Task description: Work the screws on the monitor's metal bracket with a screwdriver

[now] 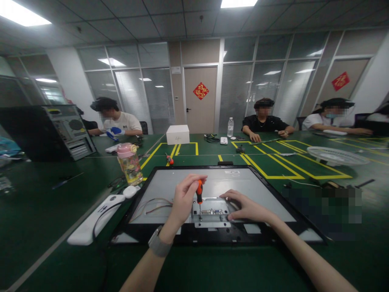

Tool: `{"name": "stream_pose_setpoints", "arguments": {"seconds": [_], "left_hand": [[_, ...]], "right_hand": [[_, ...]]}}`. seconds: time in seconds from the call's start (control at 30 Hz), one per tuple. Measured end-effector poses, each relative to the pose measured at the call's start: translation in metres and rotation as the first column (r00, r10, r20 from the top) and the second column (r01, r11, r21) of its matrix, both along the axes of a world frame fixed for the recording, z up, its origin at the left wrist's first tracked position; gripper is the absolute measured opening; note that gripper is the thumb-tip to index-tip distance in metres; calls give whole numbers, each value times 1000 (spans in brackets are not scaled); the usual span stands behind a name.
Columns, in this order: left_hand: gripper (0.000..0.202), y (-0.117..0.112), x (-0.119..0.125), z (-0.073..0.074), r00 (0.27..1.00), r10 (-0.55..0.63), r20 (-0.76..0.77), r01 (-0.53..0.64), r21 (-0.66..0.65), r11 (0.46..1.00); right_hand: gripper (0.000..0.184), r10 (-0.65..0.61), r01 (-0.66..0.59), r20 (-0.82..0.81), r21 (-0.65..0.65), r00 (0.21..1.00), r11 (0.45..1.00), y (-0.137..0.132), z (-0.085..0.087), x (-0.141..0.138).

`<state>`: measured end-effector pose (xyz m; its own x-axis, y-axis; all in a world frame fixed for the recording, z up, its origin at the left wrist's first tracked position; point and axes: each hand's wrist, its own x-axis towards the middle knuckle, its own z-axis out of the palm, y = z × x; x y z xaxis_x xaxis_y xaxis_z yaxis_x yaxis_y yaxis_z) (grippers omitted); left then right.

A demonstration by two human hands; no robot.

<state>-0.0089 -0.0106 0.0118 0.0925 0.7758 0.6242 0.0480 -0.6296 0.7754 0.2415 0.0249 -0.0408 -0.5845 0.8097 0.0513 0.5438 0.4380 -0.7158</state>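
Note:
A flat display panel (164,182) with a black frame lies back side up in front of me. Near its front edge sits a metal bracket (212,224) with connector ports. My left hand (184,196), a grey watch on its wrist, is closed on an orange and black screwdriver (199,191). The screwdriver stands upright, its tip down at the bracket's left part. My right hand (247,207) rests at the bracket's right end, thumb and fingers apart around its corner. Thin wires (154,206) run left from the bracket, partly behind my left hand.
Left are a white power strip (96,221), a pink-lidded bottle (129,164) and a computer case (65,129). Beyond the panel are a small red-handled tool (170,160) and a white box (178,134). A round white grille (337,155) lies right. Several people sit across the table.

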Motion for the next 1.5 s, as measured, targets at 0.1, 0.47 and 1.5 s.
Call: {"name": "stream_pose_setpoints", "arguments": {"seconds": [0.1,0.47,1.5], "left_hand": [[19,1,2,-1,999,51,-8,-51,18,999],[29,1,3,-3,1000,-13,-25,12,-62,998],[24,4,1,0,997,70,19,-69,-51,996]], "right_hand": [[70,0,0,-6,1,1000,1000,1,-2,0],[70,1,-1,-7,6,1000,1000,1,-1,0],[68,13,-12,-12,19,1000,1000,2,-4,1]]}}
